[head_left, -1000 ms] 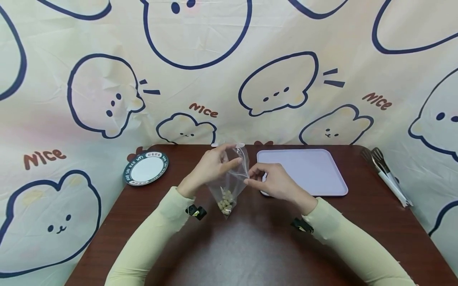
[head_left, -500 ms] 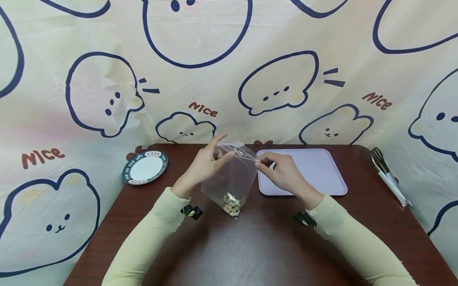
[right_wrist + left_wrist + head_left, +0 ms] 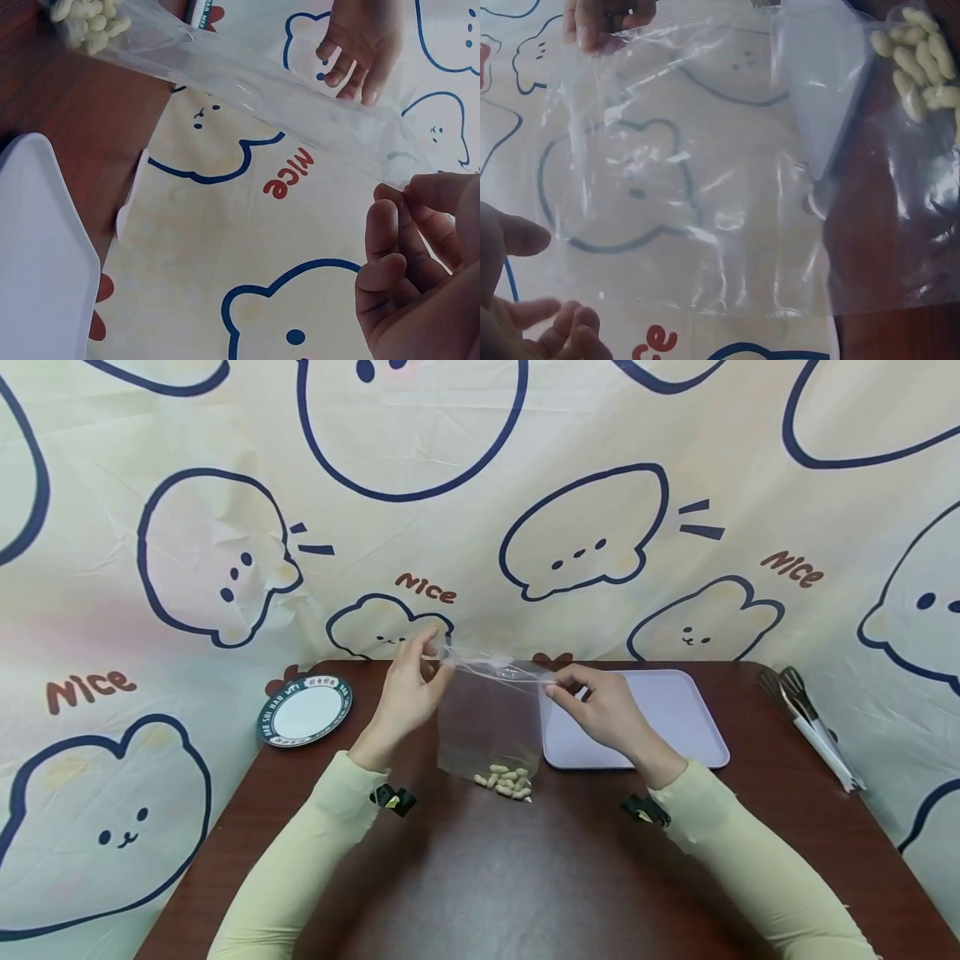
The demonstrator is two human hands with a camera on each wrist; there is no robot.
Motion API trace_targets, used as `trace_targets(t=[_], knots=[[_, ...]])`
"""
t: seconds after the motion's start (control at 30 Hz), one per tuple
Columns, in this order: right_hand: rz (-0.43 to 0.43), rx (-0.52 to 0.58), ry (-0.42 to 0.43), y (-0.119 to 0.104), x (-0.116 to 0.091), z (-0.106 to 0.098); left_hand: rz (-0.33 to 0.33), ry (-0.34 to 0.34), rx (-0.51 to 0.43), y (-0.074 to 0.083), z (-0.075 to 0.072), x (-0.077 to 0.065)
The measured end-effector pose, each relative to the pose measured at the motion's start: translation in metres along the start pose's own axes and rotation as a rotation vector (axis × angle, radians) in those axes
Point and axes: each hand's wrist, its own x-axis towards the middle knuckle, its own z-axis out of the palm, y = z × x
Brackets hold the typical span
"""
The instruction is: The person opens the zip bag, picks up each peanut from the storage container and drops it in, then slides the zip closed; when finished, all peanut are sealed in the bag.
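A clear plastic bag (image 3: 487, 718) hangs upright between my hands, with several peanuts (image 3: 506, 781) in their shells gathered at its bottom. My right hand (image 3: 600, 706) pinches the top right corner of the bag between thumb and fingertips, as the right wrist view shows up close. At the opposite top corner is my left hand (image 3: 408, 689), its thumb and fingers apart and loosely bent. In the left wrist view the fingers (image 3: 570, 330) of that hand lie right by the bag's edge without closing on it.
Behind my right hand lies a pale lilac tray (image 3: 667, 718). A plate with a dark green rim (image 3: 306, 712) is at the back left of the brown table (image 3: 480, 885). Utensils with white handles (image 3: 817, 739) lie at the right edge. A patterned cloth (image 3: 480, 543) hangs behind.
The hands have moved apart, and the bag has spread from a narrow, folded shape to full width. Its peanuts have shifted rightward, and the left hand has moved left to the bag's corner.
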Motion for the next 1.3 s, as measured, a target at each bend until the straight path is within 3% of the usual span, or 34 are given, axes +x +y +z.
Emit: trace_targets(t=[0.43,0.6,0.9,1.1,1.3], knots=[[0.050,0.045,0.021,0.004,0.005,-0.009,0.048,0.079,-0.079,0.009,0.001,-0.007],[0.030,0.064,0.021,0.005,0.006,-0.012,0.065,0.085,-0.109,0.011,-0.002,-0.007],[-0.046,0.082,0.110,0.005,0.010,-0.015,0.094,0.101,-0.147,0.007,-0.004,-0.005],[-0.041,0.104,0.114,0.003,0.012,-0.015,0.101,0.118,-0.160,0.008,-0.003,-0.003],[-0.026,0.130,0.093,-0.001,0.013,-0.014,0.117,0.084,-0.129,0.014,-0.003,-0.002]])
